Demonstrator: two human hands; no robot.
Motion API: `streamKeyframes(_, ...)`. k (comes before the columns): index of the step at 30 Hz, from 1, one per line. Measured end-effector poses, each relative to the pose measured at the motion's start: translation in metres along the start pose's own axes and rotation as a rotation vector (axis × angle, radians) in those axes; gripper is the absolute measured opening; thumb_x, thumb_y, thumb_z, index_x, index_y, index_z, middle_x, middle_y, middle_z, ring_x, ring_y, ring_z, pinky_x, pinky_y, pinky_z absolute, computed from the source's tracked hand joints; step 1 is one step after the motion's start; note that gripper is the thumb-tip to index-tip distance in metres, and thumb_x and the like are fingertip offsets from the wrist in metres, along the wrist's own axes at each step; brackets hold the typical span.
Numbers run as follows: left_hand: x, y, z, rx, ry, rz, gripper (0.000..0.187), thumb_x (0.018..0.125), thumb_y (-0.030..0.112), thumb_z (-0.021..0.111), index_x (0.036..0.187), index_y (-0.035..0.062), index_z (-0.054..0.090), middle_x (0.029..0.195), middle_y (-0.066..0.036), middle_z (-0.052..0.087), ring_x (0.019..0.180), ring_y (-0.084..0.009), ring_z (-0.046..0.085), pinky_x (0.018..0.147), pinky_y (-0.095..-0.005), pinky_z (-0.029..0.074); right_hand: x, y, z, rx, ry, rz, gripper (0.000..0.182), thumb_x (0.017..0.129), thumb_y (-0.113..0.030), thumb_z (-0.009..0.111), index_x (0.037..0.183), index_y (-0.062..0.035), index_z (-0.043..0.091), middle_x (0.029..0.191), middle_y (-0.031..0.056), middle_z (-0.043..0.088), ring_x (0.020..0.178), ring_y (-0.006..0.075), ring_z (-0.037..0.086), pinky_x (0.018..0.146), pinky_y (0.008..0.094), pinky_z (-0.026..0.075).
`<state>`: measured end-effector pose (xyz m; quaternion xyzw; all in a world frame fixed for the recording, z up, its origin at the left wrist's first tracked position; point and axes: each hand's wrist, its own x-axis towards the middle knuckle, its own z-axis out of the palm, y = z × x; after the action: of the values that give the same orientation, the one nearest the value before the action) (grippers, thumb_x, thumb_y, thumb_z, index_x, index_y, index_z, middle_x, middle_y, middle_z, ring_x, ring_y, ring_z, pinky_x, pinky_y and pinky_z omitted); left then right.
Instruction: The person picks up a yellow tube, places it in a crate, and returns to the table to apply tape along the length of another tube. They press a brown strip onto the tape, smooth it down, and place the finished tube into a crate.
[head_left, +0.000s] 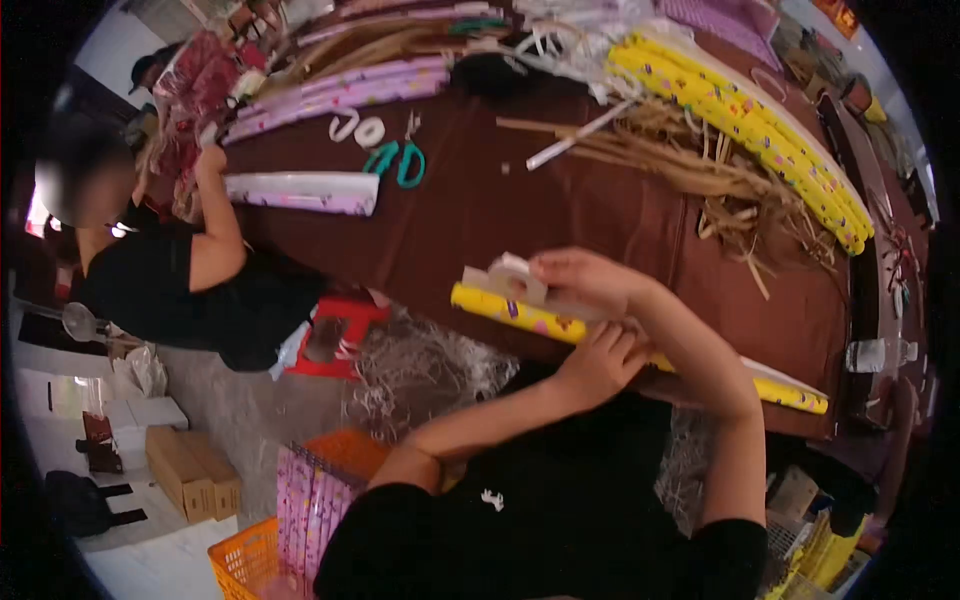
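Observation:
A yellow patterned roll of wrapping paper (520, 313) lies along the near edge of the brown-covered table (440, 230). My left hand (603, 358) is closed over the middle of this roll, its fingers curled on top. Just above, my right hand (590, 278) pinches a roll of tape (517, 278) near the paper roll's left part. The yellow roll's right end (790, 393) shows beyond my right forearm. Where my hands and forearm cross it, the paper is hidden.
Yellow rolls (740, 130) and brown paper strips (680, 150) lie at the back right. Teal-handled scissors (408, 165) lie further left. A co-worker (150, 270) sits at the left by a lilac roll (300, 192). A water bottle (878, 356) is at right; an orange basket (250, 560) stands below.

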<state>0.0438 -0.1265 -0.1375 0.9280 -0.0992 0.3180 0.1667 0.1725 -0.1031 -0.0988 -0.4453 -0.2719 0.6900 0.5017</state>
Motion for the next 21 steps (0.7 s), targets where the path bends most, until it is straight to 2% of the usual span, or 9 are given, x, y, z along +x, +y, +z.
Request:
streamKeyframes(1,0.001,-0.001,-0.004,-0.011,-0.066,0.008,0.036,0.084,0.014,0.054,0.116,0.0047,0.064,0.103,-0.016,0.055,0.097,-0.0326,0.053,0.092,-0.0478,0.043,-0.008,-0.01,-0.001,-0.153,-0.026,0.111,0.028,0.099,-0.032,0.055,0.107,-0.0063,0.063,0.096,0.0003,0.061,0.085,0.0091,0.052,0.078,0.0262,0.046)
streamKeyframes(2,-0.002,-0.001,0.0,-0.005,-0.043,-0.006,0.034,0.085,0.014,0.054,0.117,0.0058,0.065,0.104,-0.016,0.055,0.098,-0.0318,0.052,0.09,-0.0468,0.043,-0.009,-0.002,-0.003,-0.179,0.01,0.006,0.029,0.099,-0.033,0.055,0.108,-0.0071,0.064,0.094,-0.0009,0.06,0.083,0.008,0.05,0.077,0.0256,0.045)
streamKeyframes(6,0.001,0.0,-0.006,0.017,-0.108,-0.008,0.034,0.085,0.013,0.057,0.117,0.0064,0.064,0.107,-0.014,0.055,0.101,-0.0304,0.052,0.089,-0.0431,0.04,-0.019,-0.002,-0.011,-0.038,0.017,0.084,0.024,0.101,-0.025,0.053,0.11,-0.0054,0.064,0.1,-0.0032,0.062,0.088,0.0041,0.055,0.078,0.0209,0.046)
streamKeyframes(11,0.007,-0.005,-0.012,-0.008,-0.146,0.017,0.035,0.082,0.013,0.061,0.116,0.0055,0.063,0.11,-0.014,0.055,0.103,-0.0301,0.052,0.088,-0.0437,0.04,-0.018,-0.01,-0.006,-0.112,0.048,0.112,0.029,0.1,-0.032,0.053,0.109,-0.0072,0.066,0.092,-0.0032,0.061,0.079,0.0063,0.05,0.073,0.0236,0.044)
streamKeyframes(14,-0.001,-0.002,-0.01,-0.038,-0.182,-0.012,0.036,0.08,0.013,0.064,0.114,0.0027,0.061,0.111,-0.015,0.055,0.105,-0.0323,0.051,0.09,-0.0456,0.04,-0.021,-0.009,-0.002,-0.267,0.108,-0.01,0.029,0.099,-0.03,0.055,0.101,-0.0035,0.067,0.091,-0.0025,0.063,0.082,0.0069,0.051,0.074,0.0263,0.044)
streamKeyframes(16,0.003,-0.003,-0.012,0.011,-0.256,-0.041,0.037,0.083,0.012,0.056,0.117,-0.0011,0.059,0.113,-0.016,0.055,0.106,-0.0318,0.051,0.094,-0.0438,0.04,-0.017,-0.013,-0.001,-0.321,0.154,-0.282,0.029,0.096,-0.031,0.059,0.1,-0.0028,0.067,0.088,0.0021,0.065,0.087,0.0116,0.054,0.078,0.0295,0.045)
streamKeyframes(17,0.004,-0.001,-0.014,0.015,-0.211,-0.031,0.034,0.083,0.014,0.057,0.113,-0.001,0.059,0.113,-0.016,0.055,0.106,-0.0325,0.051,0.094,-0.045,0.04,-0.021,-0.013,0.0,-0.768,0.436,-0.447,0.023,0.089,-0.025,0.068,0.1,-0.0053,0.069,0.091,0.0048,0.068,0.085,0.017,0.057,0.078,0.0307,0.045)
streamKeyframes(19,0.004,0.0,-0.013,0.009,-0.22,-0.042,0.032,0.084,0.014,0.057,0.112,-0.0009,0.059,0.113,-0.016,0.055,0.106,-0.0327,0.051,0.094,-0.0449,0.04,-0.025,-0.015,-0.003,-1.246,0.735,-0.555,0.024,0.079,-0.025,0.075,0.092,-0.0052,0.07,0.088,0.0081,0.068,0.088,0.0253,0.058,0.079,0.0368,0.044)
streamKeyframes(21,0.005,-0.002,-0.015,0.013,-0.236,-0.035,0.031,0.084,0.014,0.057,0.111,-0.0008,0.059,0.113,-0.017,0.055,0.106,-0.033,0.051,0.094,-0.0449,0.04,-0.022,-0.005,-0.009,-1.509,1.0,-0.573,0.022,0.071,-0.022,0.077,0.083,-0.005,0.069,0.082,0.006,0.065,0.088,0.0266,0.056,0.077,0.0397,0.042)
